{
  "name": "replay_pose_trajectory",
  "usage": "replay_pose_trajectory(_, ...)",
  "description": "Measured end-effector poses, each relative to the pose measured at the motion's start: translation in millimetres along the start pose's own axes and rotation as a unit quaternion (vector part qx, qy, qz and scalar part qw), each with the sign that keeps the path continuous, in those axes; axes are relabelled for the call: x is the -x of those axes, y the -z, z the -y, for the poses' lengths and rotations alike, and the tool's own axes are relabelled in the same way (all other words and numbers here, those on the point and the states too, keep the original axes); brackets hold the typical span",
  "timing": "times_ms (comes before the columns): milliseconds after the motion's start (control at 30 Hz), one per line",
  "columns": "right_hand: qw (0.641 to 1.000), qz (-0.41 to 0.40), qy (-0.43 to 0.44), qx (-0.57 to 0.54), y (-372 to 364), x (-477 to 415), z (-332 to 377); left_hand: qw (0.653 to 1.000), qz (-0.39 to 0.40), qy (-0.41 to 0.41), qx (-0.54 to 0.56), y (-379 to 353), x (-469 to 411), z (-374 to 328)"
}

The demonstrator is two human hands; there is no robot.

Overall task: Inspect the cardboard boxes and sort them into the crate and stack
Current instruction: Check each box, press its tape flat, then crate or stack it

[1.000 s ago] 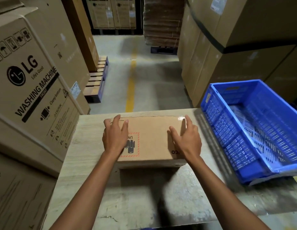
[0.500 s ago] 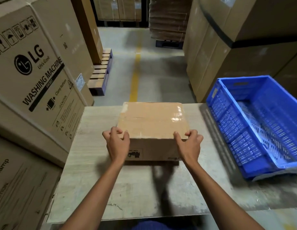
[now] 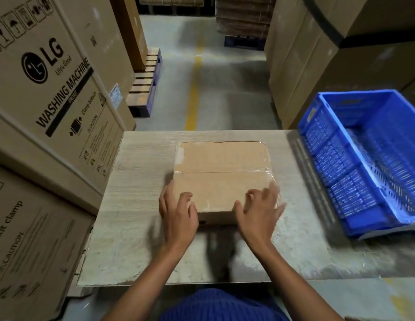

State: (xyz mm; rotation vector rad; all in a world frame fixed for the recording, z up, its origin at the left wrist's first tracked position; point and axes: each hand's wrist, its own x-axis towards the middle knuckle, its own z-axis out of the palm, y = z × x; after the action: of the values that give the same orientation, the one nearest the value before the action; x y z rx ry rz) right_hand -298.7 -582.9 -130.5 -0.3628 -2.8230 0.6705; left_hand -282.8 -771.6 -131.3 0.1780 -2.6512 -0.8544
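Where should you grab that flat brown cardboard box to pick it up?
The flat brown cardboard box lies level on the pale table, its taped top smooth, no handle showing. So probably clamp its two side walls, left hand on the left, right hand on the right, coming from the near edge.

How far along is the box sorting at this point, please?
Done: nothing visibly sorted; the crate looks empty. In hand: one taped box lies on the table, with the left hand and right hand at its near corners, grip blurred. Left: finish inspecting it, then sort it.
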Motion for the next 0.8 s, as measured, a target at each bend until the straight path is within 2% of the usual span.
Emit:
replay_pose_trajectory(133,0.966,0.053,0.234,-0.096,-8.5,13.5,27.7,0.991,0.025,-0.131,-0.018,-1.9,-7.4,0.1)
replay_pose_trajectory(233,0.947,0.060,0.309,-0.069,-20.0,18.1,35.5,0.986,0.041,-0.160,-0.033,-3.3,-4.4,9.3)
replay_pose_trajectory(467,0.952,0.031,0.306,-0.015,-25.5,8.2,40.3,0.979,0.071,-0.175,-0.080,0.6,-16.7,8.4)
replay_pose_trajectory(567,0.956,0.055,0.286,0.037,-26.1,-16.1,54.3,0.974,0.113,-0.166,-0.104,2.3,-44.7,-2.5)
replay_pose_trajectory(633,0.954,0.089,0.278,0.074,-29.1,-29.1,58.8,0.973,0.148,-0.142,-0.109,-3.2,-61.3,-6.2)
replay_pose_trajectory(733,0.939,0.195,0.267,0.092,-29.3,-40.2,63.8,0.959,0.232,-0.111,-0.117,-8.5,-71.8,-6.4)
replay_pose_trajectory(800,0.927,0.250,0.262,0.101,-29.9,-41.8,64.1,0.948,0.259,-0.111,-0.150,-12.0,-72.2,-3.5)
